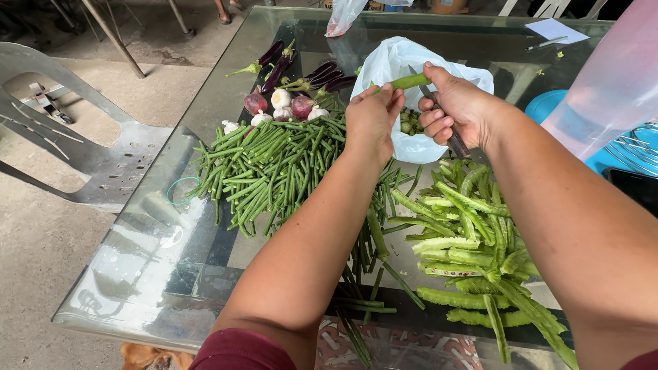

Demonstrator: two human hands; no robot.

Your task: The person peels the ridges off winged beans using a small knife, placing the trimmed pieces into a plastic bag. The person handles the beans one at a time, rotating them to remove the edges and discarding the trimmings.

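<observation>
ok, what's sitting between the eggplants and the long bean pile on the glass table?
In the head view, a cluster of red onions and garlic bulbs lies between the eggplants and the long green beans.

A glossy glass tabletop (157, 240) mirrors daylight beneath smooth green string beans (274, 164), ridged, frilly winged beans (473, 247), shiny purple eggplants (277, 68) and a thin, crinkled white plastic bag (394, 62); a matt grey plastic chair (89, 151) alongside.
</observation>
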